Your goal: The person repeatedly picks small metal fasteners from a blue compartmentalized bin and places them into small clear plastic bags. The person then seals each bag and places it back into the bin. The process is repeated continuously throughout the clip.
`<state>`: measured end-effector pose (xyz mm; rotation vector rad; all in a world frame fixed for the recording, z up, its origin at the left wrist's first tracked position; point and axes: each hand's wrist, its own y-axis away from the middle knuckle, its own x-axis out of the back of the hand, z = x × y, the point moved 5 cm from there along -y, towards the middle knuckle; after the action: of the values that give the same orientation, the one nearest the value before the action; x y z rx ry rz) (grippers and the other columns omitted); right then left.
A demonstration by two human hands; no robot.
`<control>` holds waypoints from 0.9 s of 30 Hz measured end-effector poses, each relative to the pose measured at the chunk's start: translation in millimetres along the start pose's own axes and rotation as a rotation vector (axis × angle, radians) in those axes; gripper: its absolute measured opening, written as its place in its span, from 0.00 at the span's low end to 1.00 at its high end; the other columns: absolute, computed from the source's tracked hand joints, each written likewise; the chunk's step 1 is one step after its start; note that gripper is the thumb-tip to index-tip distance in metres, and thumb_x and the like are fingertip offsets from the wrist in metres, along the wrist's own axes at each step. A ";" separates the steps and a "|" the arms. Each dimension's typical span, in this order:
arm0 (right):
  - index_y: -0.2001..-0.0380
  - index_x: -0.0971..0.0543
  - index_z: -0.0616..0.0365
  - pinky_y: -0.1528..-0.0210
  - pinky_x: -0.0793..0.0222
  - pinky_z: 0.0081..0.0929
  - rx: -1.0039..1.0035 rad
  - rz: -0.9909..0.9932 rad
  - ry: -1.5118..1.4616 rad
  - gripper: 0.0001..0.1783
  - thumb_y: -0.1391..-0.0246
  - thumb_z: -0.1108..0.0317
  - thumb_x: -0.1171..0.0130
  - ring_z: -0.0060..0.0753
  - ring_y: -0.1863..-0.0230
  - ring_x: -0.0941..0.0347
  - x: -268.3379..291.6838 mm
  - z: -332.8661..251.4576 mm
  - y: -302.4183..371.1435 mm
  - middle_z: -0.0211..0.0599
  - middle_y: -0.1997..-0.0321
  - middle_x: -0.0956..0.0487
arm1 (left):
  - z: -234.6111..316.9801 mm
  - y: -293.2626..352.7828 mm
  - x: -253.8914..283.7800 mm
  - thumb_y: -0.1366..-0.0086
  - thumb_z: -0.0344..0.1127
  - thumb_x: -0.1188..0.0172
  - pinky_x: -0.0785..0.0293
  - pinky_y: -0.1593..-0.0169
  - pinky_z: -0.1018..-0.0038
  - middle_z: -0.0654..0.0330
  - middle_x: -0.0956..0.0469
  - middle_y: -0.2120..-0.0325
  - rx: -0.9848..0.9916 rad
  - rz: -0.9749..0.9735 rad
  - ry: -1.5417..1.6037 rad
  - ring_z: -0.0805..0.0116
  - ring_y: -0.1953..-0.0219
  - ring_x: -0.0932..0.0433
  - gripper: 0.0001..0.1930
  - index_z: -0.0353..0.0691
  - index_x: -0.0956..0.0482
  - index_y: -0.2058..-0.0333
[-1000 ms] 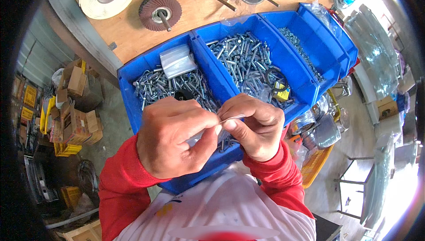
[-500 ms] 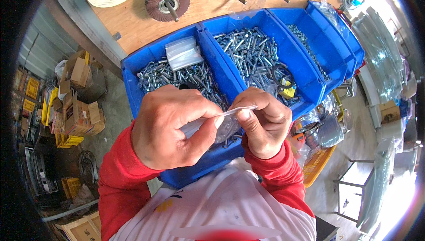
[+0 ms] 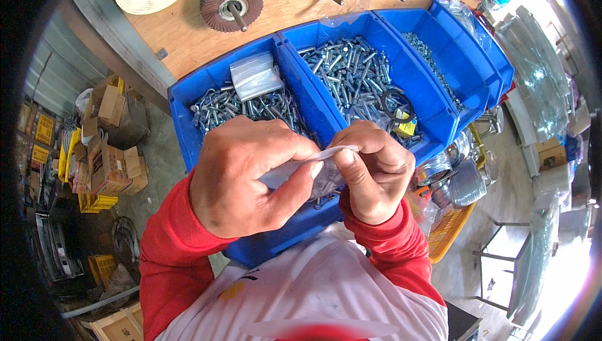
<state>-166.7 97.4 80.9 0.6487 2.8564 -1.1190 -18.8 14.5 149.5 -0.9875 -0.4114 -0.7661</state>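
Between my two hands is a small clear plastic bag, its top edge pinched in the fingers and its body hanging below. My left hand holds that edge between thumb and forefinger. Close beside it, my right hand grips the same edge with thumb and curled fingers. Whatever the bag contains is mostly hidden by my hands. Beneath them stands a blue bin of metal bolts. A stack of clear plastic bags lies on the bolts.
More blue bins stand to the right, with bolts, a black ring and a yellow-labelled item. Behind is a wooden board with a flap disc on a rod. Cardboard boxes sit at left, a yellow crate at right.
My fingers remain pinched on the bag's edge and have shifted very slightly. The background has moved a little left and up in the view.
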 end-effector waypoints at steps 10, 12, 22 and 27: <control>0.70 0.20 0.65 0.62 0.31 0.26 0.001 0.127 -0.019 0.04 0.40 0.79 0.35 0.28 0.68 0.25 13.0 -16.2 -6.8 0.41 0.67 0.17 | -6.9 2.5 2.2 0.44 0.25 0.32 0.29 0.74 0.66 0.54 0.20 0.80 -0.012 0.070 0.056 0.56 0.79 0.19 0.03 0.39 0.18 0.73; 0.69 0.20 0.64 0.62 0.31 0.26 0.043 0.099 0.034 0.04 0.40 0.79 0.36 0.28 0.68 0.25 13.4 -20.2 -8.8 0.41 0.66 0.17 | -8.3 2.6 2.5 0.43 0.25 0.32 0.29 0.75 0.67 0.54 0.20 0.81 -0.013 0.067 0.069 0.56 0.80 0.20 0.03 0.38 0.18 0.74; 0.69 0.21 0.64 0.61 0.31 0.27 0.058 0.130 0.016 0.04 0.40 0.78 0.36 0.28 0.67 0.26 18.6 -21.8 -9.0 0.40 0.67 0.18 | -10.9 0.1 3.0 0.42 0.24 0.33 0.29 0.74 0.70 0.54 0.19 0.80 -0.005 0.052 0.137 0.59 0.79 0.19 0.01 0.36 0.15 0.71; 0.69 0.21 0.64 0.61 0.31 0.28 0.084 0.174 0.028 0.04 0.40 0.77 0.36 0.29 0.67 0.26 24.1 -24.3 -10.1 0.40 0.67 0.18 | -17.1 4.0 6.8 0.39 0.26 0.33 0.28 0.74 0.70 0.55 0.18 0.79 0.009 0.099 0.106 0.60 0.79 0.19 0.02 0.35 0.16 0.71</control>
<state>-189.1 115.6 101.9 0.9038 2.7238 -1.2162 -11.6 -1.6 142.8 -0.9474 -0.2722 -0.7226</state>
